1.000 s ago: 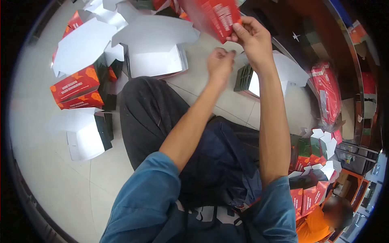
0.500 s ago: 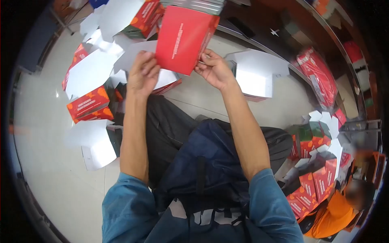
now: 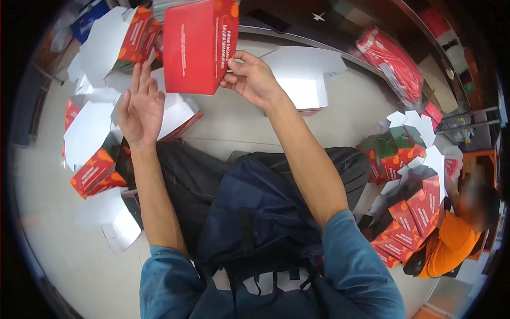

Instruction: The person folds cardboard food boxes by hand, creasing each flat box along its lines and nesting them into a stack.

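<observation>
A red carton [image 3: 192, 49] with white print is held up near the top of the view. My right hand [image 3: 248, 77] pinches its lower right edge between thumb and fingers. To the left of the carton, my left hand [image 3: 142, 109] has its fingers spread, palm showing, and holds nothing. Under and behind the hands, an open box with a white inside [image 3: 178, 114] rests on the floor. Another open white-lined box [image 3: 303, 85] stands right of my right hand.
Open red and green boxes [image 3: 95, 173] crowd the left side. Several red boxes [image 3: 406, 226] stand at the right, near a person in orange [image 3: 451, 239]. A plastic-wrapped red bundle [image 3: 390, 66] lies at upper right. A dark phone [image 3: 270, 20] lies at the top.
The red carton came down into both hands, then shifted left in view. My left hand has moved left and opened beside it. The view has turned, shifting the surroundings.
</observation>
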Demonstrator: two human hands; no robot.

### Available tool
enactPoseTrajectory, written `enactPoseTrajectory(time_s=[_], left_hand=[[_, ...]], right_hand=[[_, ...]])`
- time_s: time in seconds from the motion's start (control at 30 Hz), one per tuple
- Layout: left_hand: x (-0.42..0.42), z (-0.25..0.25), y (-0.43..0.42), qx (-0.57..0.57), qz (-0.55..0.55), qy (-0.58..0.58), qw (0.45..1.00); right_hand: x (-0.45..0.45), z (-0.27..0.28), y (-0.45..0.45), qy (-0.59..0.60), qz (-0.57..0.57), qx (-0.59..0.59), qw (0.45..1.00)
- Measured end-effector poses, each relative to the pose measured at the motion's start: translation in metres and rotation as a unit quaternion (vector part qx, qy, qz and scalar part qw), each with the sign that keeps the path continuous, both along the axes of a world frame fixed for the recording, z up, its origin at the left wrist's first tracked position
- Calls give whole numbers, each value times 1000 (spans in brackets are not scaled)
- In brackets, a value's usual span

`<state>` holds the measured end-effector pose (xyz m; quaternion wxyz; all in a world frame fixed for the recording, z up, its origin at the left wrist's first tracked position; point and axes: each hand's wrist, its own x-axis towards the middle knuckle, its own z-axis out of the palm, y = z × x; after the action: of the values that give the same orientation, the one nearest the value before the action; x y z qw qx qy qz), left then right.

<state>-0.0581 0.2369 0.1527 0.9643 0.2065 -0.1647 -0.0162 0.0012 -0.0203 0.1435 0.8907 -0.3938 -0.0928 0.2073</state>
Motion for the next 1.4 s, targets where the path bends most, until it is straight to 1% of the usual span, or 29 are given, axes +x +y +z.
enactPoseTrajectory(time_s=[0.03,0.07,0.13,0.17,0.2,0.23,0.27,0.3,0.33,0.37,0.4,0.43,0.47,0.5,0.53,0.6,0.63,0.73,0.83,0.9,0.93,1.03,1.1,1.2,1.3,1.33,1.4], left_hand=[[7,-3,0,-27,-13,-8,1000],[9,-9,-1,6,-4,7,1000],[26,-29,-11,35,-52,-1,998],[32,-37,-13,50,-72,-4,996],[31,-36,-32,108,-31,132,985],[31,-37,-56,250,-16,176,952],[38,-47,-79,385,-44,202,899],[36,-43,-108,483,-63,178,855],[35,-39,-135,575,-82,151,800],[42,-56,-158,640,-52,114,758],[50,-78,-178,699,-23,75,710],[51,-86,-190,708,-7,70,703],[52,-92,-201,716,9,65,695],[54,-99,-210,724,24,58,686],[57,-110,-212,696,25,66,714],[58,-134,-209,640,17,85,764],[56,-133,-207,633,6,99,768],[59,-118,-200,608,-5,135,783],[55,-108,-198,592,-8,163,789],[55,-108,-198,597,-5,171,784],[54,-109,-199,604,13,165,780],[54,-117,-204,617,62,146,771],[54,-120,-204,617,94,140,769],[54,-121,-203,591,83,155,787],[53,-121,-202,584,72,152,794],[53,-120,-202,604,83,141,780],[54,-124,-202,624,96,112,767]], right_hand=[[0,6,-4,-3,-11,1,1000],[-1,14,-14,-58,-20,6,998],[-6,37,-40,-162,-32,16,986],[-16,59,-52,-205,-85,25,975],[-22,77,-72,-255,-171,-59,950],[-37,96,-90,-284,-260,-164,908],[-49,109,-109,-330,-287,-186,880],[-63,117,-129,-344,-323,-253,845],[-74,117,-145,-372,-324,-261,830],[-84,111,-162,-384,-361,-365,768],[-92,97,-173,-388,-392,-464,693],[-96,77,-178,-397,-405,-493,660],[-100,52,-188,-433,-389,-579,571],[-105,30,-190,-461,-369,-625,511],[-106,3,-190,-443,-366,-609,547],[-102,-18,-184,-400,-330,-632,575],[-99,-27,-182,-377,-312,-642,591],[-73,-43,-183,-334,-308,-661,597],[-63,-53,-181,-311,-250,-728,557],[-72,-48,-172,-287,-250,-779,499],[-76,-45,-167,-276,-249,-802,468],[-81,-47,-165,-268,-248,-817,447],[-82,-48,-165,-285,-254,-819,428],[-82,-51,-163,-302,-251,-825,407],[-82,-52,-163,-309,-230,-838,387],[-82,-51,-162,-312,-221,-843,379],[-82,-43,-160,-387,-173,-837,345]])
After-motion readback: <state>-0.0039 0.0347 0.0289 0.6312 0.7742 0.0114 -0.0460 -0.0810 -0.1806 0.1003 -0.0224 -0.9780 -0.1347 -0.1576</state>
